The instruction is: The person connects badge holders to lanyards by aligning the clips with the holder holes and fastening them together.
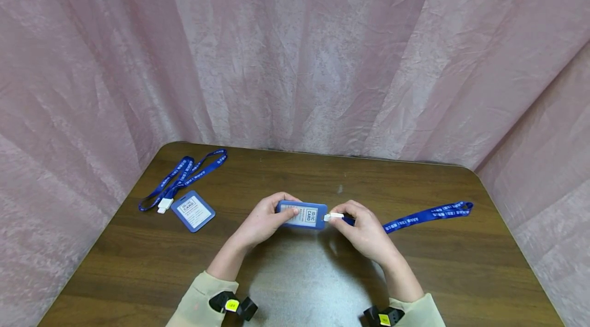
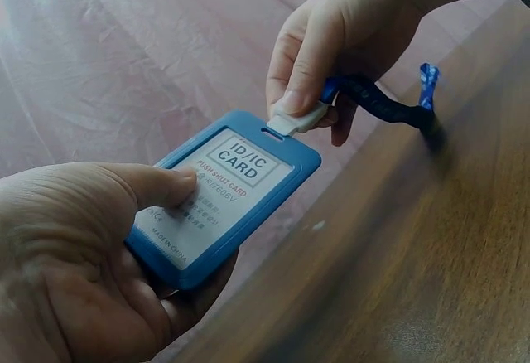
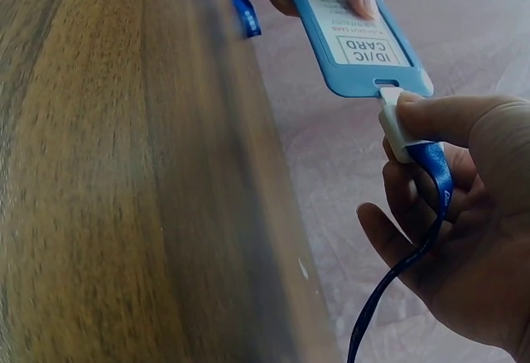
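Right grip (image 1: pixel 365 230) pinches white clip (image 1: pixel 336 216) between thumb and fingers. Left grip (image 1: pixel 265 222) holds blue card holder (image 1: pixel 319 218) by left end, thumb over its face. Card holder lies between hands, just left of right grip; long axis runs left-right, slotted short end facing clip. Clip tip at slot (image 3: pixel 387 82), roughly along that axis; hooked through or not, cannot tell. Right hand nearer slot. Blue strap (image 1: pixel 428 217) trails right. Far left on counter (image 1: pixel 295 173): second card holder (image 1: pixel 193 211), second lanyard (image 1: pixel 207 169) beside it.
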The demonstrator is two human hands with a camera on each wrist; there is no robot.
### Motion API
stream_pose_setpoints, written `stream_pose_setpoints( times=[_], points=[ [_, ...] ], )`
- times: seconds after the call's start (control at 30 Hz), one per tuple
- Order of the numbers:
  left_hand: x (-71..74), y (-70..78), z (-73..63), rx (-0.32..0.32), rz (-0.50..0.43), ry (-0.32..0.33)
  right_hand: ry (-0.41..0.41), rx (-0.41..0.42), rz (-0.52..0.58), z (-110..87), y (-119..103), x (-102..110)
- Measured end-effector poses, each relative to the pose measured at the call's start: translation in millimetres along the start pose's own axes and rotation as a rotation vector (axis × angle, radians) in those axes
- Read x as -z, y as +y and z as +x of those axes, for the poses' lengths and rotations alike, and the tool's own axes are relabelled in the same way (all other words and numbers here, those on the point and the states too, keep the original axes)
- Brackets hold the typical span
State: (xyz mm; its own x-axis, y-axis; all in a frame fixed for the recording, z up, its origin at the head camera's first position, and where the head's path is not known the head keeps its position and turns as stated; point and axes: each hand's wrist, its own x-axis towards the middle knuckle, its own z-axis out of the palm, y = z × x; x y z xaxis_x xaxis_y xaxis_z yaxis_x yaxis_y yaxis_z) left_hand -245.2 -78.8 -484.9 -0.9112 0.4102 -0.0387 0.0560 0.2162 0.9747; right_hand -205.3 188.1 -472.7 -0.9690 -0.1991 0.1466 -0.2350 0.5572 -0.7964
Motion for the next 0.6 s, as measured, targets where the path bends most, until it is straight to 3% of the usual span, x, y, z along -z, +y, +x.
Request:
stream_pose_setpoints(
  times=[0.6],
  points=[
    [2.6,-0.5,-0.1,0.028,-0.024,-0.035,-0.047,-0.005,0.026,0.1,1.1,-0.4]
  ],
)
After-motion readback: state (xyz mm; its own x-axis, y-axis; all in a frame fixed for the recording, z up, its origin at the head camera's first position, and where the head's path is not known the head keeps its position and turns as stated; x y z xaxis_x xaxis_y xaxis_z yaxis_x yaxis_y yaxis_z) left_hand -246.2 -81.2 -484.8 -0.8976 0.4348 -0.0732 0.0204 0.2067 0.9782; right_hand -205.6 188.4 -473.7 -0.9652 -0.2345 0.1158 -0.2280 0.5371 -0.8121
